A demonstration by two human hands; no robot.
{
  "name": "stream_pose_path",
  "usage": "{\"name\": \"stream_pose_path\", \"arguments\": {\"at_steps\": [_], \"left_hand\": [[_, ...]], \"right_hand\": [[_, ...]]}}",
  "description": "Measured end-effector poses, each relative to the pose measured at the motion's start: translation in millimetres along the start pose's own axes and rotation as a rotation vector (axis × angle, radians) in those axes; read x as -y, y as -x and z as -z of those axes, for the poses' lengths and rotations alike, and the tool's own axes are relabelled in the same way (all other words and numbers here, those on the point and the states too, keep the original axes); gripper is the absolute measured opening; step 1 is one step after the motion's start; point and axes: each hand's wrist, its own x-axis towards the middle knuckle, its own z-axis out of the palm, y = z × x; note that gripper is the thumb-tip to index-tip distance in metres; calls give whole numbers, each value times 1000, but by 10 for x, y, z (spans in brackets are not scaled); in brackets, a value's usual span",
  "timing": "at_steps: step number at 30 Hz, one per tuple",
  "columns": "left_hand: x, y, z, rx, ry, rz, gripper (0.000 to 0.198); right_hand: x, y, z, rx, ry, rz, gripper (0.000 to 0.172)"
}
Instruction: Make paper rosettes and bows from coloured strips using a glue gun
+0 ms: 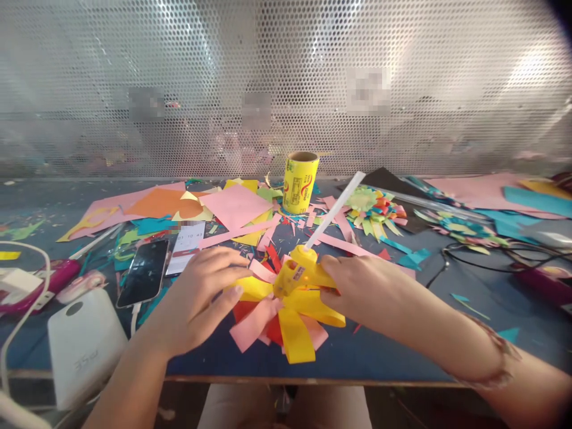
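My right hand (346, 280) is closed around the handle of a yellow glue gun (297, 274). A long white glue stick (335, 208) juts up from its back. The gun's nozzle end points down at the middle of a layered paper flower (297, 339), whose looped strips are yellow, pink and red. At the flower's left side, my left hand (203, 298) has its thumb and fingers on a yellow loop, seemingly holding it lightly. The gun hides the nozzle tip and part of the flower's centre.
A yellow tape-roll tube (300, 185) stands behind, among paper scraps (236, 205). Two phones (143, 273) and a white power bank (87, 345) with cables lie left. Finished-looking paper rosettes (373, 205) and black cable (482, 253) lie right. A perforated metal panel (286, 59) closes the back.
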Motion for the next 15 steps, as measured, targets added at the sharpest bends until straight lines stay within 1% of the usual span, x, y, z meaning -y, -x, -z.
{"name": "stream_pose_path", "arguments": {"at_steps": [2,6,8,10,12,13,15], "left_hand": [[83,-123,-2,64,95,-3,47],[189,-279,-83,112,222,30,56],[222,-304,-108,177,302,82,59],[248,-308,-118,231,350,190,60],[263,-306,-126,262,366,297,61],[264,-307,-130,276,376,317,60],[257,-315,-142,300,416,285,58]], "right_hand": [[-11,6,-7,20,-18,14,11],[-31,7,-25,47,-16,33,12],[-39,-3,-22,57,20,35,13],[-45,-19,-10,72,82,57,15],[-51,-36,2,88,160,120,19],[-54,-45,3,90,197,152,20],[-61,-61,-13,80,254,197,23]]}}
